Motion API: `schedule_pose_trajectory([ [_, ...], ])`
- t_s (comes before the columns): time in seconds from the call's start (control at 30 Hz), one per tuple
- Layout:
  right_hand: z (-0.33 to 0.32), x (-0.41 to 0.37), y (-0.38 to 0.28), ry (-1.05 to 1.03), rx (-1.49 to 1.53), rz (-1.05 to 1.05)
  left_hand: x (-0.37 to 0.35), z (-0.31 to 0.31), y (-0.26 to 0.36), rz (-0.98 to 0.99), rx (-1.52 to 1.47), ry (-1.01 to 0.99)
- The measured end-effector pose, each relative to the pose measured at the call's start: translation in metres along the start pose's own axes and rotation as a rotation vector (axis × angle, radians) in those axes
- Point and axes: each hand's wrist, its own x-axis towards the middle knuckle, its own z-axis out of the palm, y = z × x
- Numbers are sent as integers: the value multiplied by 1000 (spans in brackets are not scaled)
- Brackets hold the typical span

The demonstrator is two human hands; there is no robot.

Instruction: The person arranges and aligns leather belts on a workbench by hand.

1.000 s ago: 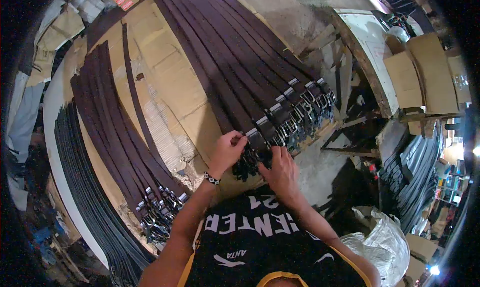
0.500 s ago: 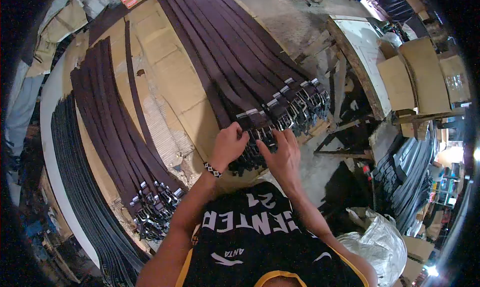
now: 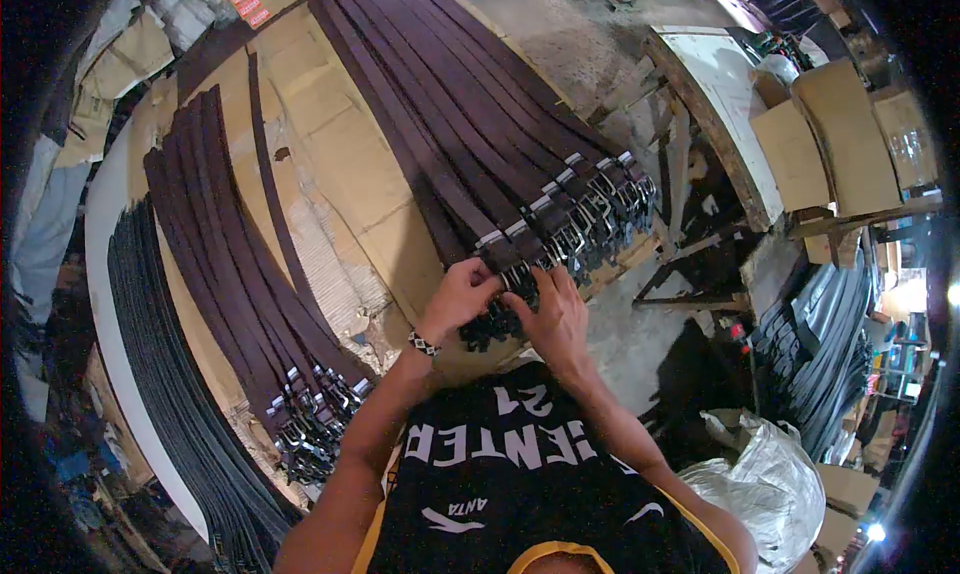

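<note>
A wide row of dark brown belts runs away from me, with metal buckles bunched at the near end. At the nearest corner of that row, my left hand has its fingers closed on a belt's buckle end. Close beside it, my right hand curls its fingers over the same cluster, thumb toward the left hand, also gripping a buckle. The exact grip is partly hidden by the fingers. Black buckle parts hang below both hands at the table edge.
More brown belts with buckles lie to the left, beside a stack of black straps. Cardboard covers the table. On the right stand a white-topped table, cardboard boxes and a silvery sack.
Both hands have shifted slightly within the nearest buckles, with the right hand moving a little left toward the left hand. The camera view has tilted slightly.
</note>
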Motion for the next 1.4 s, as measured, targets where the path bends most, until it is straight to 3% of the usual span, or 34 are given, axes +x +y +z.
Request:
schedule_pose_trajectory([
  [0.07, -6, 2, -3, -21, 10, 3, 7, -4, -13, -20, -155, -73],
  [0.17, -6, 2, -3, -10, 55, -35, 10, -10, -16, 5, -159, -130],
  [0.37, 4, -4, -1, -21, -31, 36, 27, -22, -33, 88, -38, -365],
  [0.43, 8, -6, 3, -7, -13, 59, 26, -25, -23, 173, 57, -321],
  [0.5, 8, -6, 5, -13, -7, 76, 24, -31, -8, 134, 103, -323],
  [0.57, 5, -7, 5, -40, -12, 84, 21, -46, 18, -31, 104, -367],
  [0.67, 1, -7, 5, 57, -14, 41, 49, -63, -17, -68, -113, 31],
  [0.7, -1, -7, 5, 70, -8, 67, 50, -65, -1, -191, -86, 226],
  [0.87, -9, -2, 8, 132, 59, 117, 118, -5, -27, -20, -131, 450],
  [0.93, -17, 3, 4, 59, 97, 187, 137, 9, -29, 50, -152, 535],
  [1.2, -19, 29, 25, 186, 108, 141, 134, 7, -21, 61, -252, 600],
  [1.3, -19, 56, 25, 280, 36, 20, 123, 18, -12, 50, -204, 585],
  [1.4, -13, 74, 32, 208, 89, -36, 100, 26, 0, 98, -234, 575],
])
